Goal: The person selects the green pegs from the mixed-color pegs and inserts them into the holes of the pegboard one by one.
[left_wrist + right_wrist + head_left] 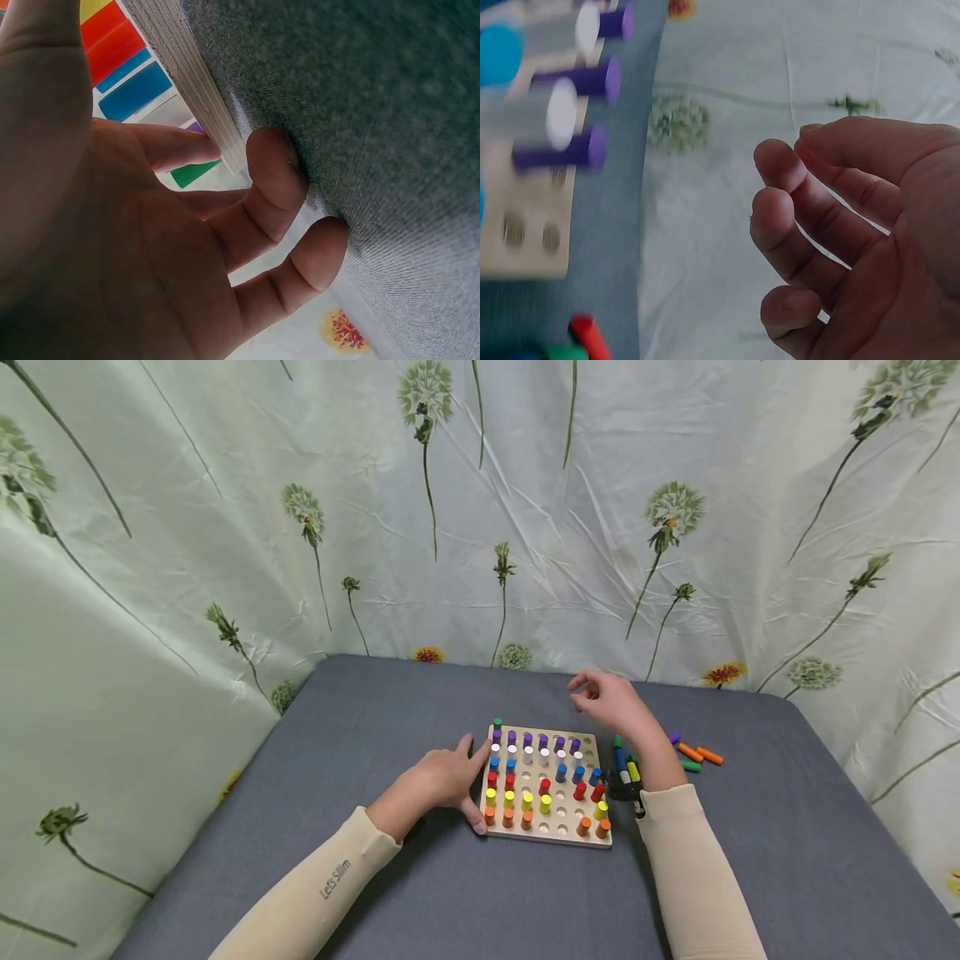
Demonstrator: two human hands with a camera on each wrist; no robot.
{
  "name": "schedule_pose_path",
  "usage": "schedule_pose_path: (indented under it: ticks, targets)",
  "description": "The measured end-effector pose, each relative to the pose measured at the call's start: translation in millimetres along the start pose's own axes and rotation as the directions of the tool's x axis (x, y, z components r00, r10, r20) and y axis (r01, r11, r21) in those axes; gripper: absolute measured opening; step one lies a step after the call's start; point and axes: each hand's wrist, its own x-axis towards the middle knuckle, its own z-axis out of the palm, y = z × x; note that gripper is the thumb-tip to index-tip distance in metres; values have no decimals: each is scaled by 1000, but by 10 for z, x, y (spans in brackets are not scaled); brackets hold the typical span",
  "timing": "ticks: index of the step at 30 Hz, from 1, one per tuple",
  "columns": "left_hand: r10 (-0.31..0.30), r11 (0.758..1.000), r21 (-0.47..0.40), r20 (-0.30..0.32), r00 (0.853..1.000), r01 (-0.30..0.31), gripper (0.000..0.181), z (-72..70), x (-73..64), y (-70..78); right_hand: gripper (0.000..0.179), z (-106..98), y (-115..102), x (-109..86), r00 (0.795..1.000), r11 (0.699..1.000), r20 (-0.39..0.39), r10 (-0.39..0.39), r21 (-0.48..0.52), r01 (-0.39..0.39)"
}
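Note:
A wooden pegboard [553, 833] lies on the table with rows of coloured pegs standing in its holes: purple, white, blue, red, yellow and orange, plus one green peg [497, 724] at the far left corner. My left hand [442, 777] rests along the board's left side, thumb at the near corner and index finger farther up the edge. In the left wrist view, other fingertips [276, 169] lie by the cloth beyond the board's edge [196, 82]. Above the board's far right corner hovers my right hand [611, 700], fingers loosely bent, nothing visible between them.
Loose pegs lie to the right of the board, among them orange [709, 756], green [691, 767] and purple [674, 738] ones, some partly behind the right forearm. A grey cloth [420, 702] covers the table. Behind it hangs a flower-printed curtain [570, 568].

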Motion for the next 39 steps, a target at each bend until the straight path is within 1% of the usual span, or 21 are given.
schedule_pose_path:
  ticks: [7, 13, 19, 28, 35, 39]
  targets:
    - [-3, 1000, -1, 3, 1000, 3, 146, 6, -1, -2, 28, -143, 230, -117, 998, 999, -50, 44, 21, -43]
    - [5, 1000, -12, 2, 1000, -5, 145, 0, 11, 7, 29, -215, 341, -144, 994, 996, -61, 90, -5, -90]
    - [1, 1000, -17, 2, 1000, -1, 146, -10, 6, 9, 32, -250, 413, -143, 988, 989, -46, 148, -7, -149]
    - [-3, 1000, -11, 9, 1000, 3, 146, -2, 15, 11, 36, -248, 586, -167, 975, 971, -39, 219, -85, -222]
    - [-4, 1000, -3, 8, 1000, 4, 146, -7, 12, 10, 37, -249, 701, -168, 956, 949, -31, 290, -120, -292]
    - [-2, 1000, 2, 6, 1000, 2, 146, -10, 4, 13, 36, -234, 751, -161, 945, 934, 0, 328, -147, -325]
